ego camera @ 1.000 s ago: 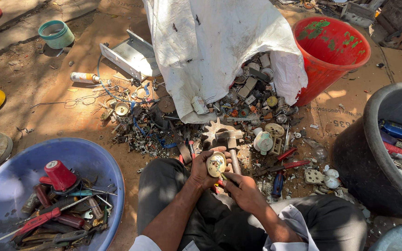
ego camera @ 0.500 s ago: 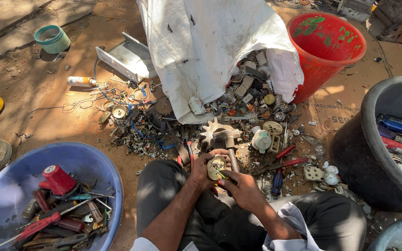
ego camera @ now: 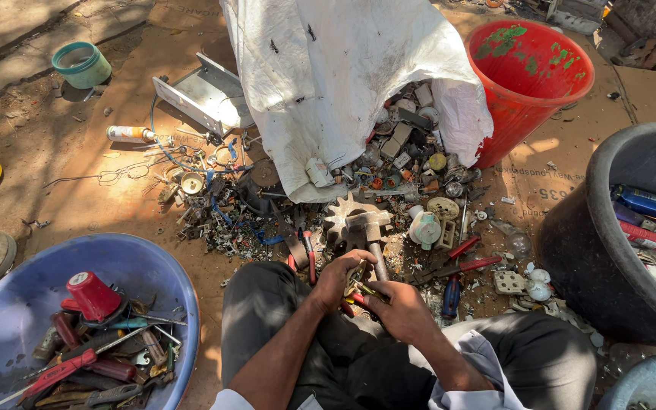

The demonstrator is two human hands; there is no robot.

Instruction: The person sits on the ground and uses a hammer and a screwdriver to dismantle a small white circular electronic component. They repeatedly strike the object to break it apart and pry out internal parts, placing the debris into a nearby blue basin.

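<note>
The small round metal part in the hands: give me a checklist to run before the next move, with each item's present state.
1. Both hands on the small round metal part: ok, left hand and right hand meet on it.
2. Grip secure: cannot tell, fingers hide most of it.
3. Hammer within reach: ok, it lies just ahead of the hands.
4. Red-handled pliers nearby: ok, to the right on the ground.
5. Blue basin beside the left knee: ok, holds screwdrivers.
</note>
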